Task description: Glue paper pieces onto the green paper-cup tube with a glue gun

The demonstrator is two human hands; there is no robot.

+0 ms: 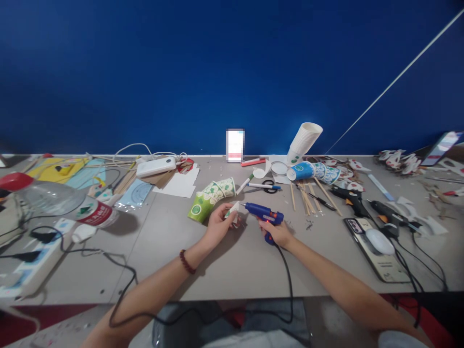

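Pinched in the fingers of my left hand (217, 226) is a small white paper piece (234, 210) with some green on it. My right hand (278, 234) grips a blue hot glue gun (261, 211) with a small red light showing. Its nozzle points left, right by the paper piece; whether they touch I cannot tell. Just beyond my left hand lies a curved row of joined green paper cups (212, 197) on its side. From the glue gun's grip a black cord (290, 290) drops over the table edge.
Scissors (268, 186), pens, wooden sticks (307, 199) and joined blue cups (302, 171) lie behind the glue gun. A stack of white cups (305, 139) leans at the back. At right are a phone (380, 256) and black glue guns; at left, a bottle (68, 200) and power strip (47, 256).
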